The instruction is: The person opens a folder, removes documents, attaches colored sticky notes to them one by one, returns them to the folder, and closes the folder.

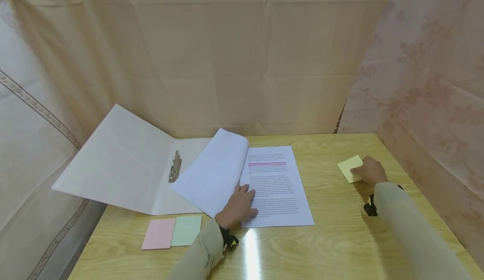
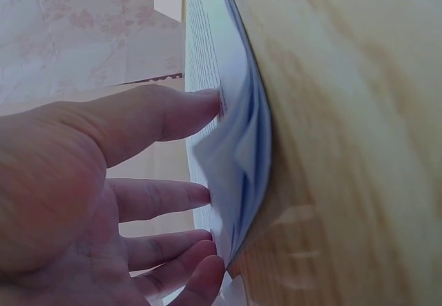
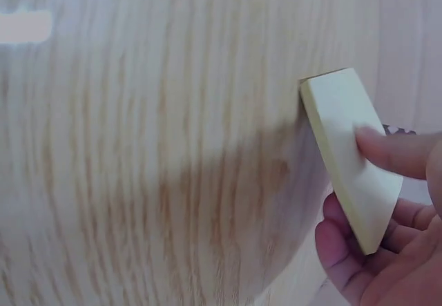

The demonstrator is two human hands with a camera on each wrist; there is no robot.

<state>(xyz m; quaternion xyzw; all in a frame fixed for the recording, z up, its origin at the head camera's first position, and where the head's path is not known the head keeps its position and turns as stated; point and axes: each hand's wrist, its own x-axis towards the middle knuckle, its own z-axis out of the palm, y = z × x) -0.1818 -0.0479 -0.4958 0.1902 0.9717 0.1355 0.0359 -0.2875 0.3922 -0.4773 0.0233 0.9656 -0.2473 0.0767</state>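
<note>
My left hand [image 1: 238, 204] rests with spread fingers on a stack of printed sheets [image 1: 273, 187], at its left edge. In the left wrist view the thumb and fingertips touch the top page, and the sheet edges [image 2: 252, 147] fan and ripple beside them. A pink highlighted line crosses the upper text. Some sheets are folded over to the left, their blank side [image 1: 211, 171] up. Over the right part of the table, my right hand [image 1: 369, 171] pinches a pad of yellow sticky notes [image 3: 352, 154], thumb on top and fingers beneath.
An open white lever-arch file [image 1: 121, 162] lies at the left, its metal clip [image 1: 175, 167] partly beside the folded sheets. Pink sticky notes [image 1: 159, 234] and green sticky notes [image 1: 186, 230] lie at the front left. Curtains [image 1: 242, 61] hang behind the wooden table [image 1: 321, 250].
</note>
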